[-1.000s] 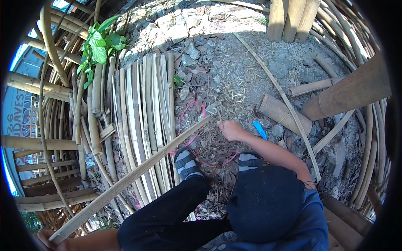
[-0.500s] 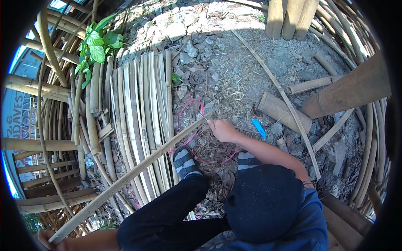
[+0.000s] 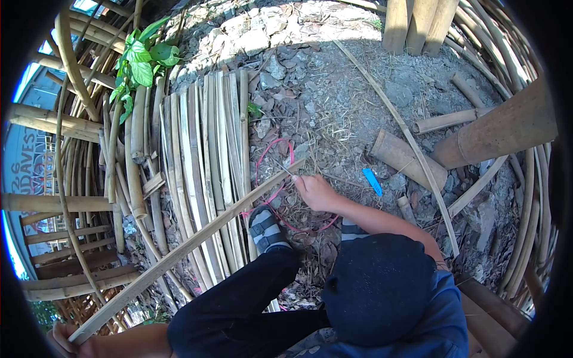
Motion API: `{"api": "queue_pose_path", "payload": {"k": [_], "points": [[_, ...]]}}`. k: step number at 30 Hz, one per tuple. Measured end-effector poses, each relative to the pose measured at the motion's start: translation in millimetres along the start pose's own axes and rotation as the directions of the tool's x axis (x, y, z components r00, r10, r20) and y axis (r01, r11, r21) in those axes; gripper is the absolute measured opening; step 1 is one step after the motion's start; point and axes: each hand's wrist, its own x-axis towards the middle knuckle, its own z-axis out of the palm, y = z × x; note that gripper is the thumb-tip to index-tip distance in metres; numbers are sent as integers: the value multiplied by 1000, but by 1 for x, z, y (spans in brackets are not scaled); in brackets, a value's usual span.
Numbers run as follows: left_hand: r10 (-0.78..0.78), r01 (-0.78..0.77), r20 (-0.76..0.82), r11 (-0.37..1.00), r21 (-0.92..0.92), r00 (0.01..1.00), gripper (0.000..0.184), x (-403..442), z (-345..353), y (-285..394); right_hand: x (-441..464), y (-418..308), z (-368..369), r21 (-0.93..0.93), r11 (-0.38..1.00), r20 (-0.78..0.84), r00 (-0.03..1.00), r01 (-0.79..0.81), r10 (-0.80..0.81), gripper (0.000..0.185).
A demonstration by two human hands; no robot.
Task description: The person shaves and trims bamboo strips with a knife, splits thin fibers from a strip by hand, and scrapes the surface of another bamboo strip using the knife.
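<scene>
A long split bamboo strip (image 3: 185, 249) runs slantwise from the lower left up to the middle. My left hand (image 3: 67, 339) is wrapped around its near end at the lower left edge. At the far end, my right hand (image 3: 316, 192) is closed on a small thin metal blade (image 3: 285, 169), which lies against the strip near its tip; its handle is hidden in the fist. A pink string (image 3: 258, 166) lies in a loose loop on the ground under and around the strip's far end. One sandalled foot (image 3: 267, 230) rests beside the string, just below the strip.
Several bamboo slats (image 3: 206, 131) lie side by side under the strip. A blue plastic piece (image 3: 372, 181) lies right of my right hand. Bamboo offcuts (image 3: 409, 159), a long thin strip (image 3: 388, 110) and a thick post (image 3: 495, 131) stand or lie at right. A leafy plant (image 3: 140, 62) grows upper left.
The view has shifted slightly, so the ground appears a little lower and further right. Both hands keep their hold, and the blade stays at the strip's far end.
</scene>
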Motion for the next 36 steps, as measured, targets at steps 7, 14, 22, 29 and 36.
{"api": "queue_pose_path", "payload": {"k": [7, 14, 22, 29, 36], "points": [[25, -29, 72, 998, 64, 997, 31, 3, -5, 1, 14, 47, -10, -176, 927, 61, 937, -330, 345, 64], [-411, 446, 283, 893, -69, 867, 34, 83, -87, 25, 1, 88, 17, -213, 933, -25, 956, -290, 291, 60], [-436, 453, 307, 891, 17, 846, 31, 97, -103, 20, -14, 34, -9, -110, 883, -92, 890, -456, 447, 58], [-483, 500, 283, 866, 14, 828, 30, 104, -111, 19, -11, 25, 7, -54, 949, -46, 950, -311, 309, 60], [-475, 461, 226, 880, 113, 850, 28, 100, -105, 18, 2, 50, 0, -166, 910, 18, 921, -380, 389, 60]]}}
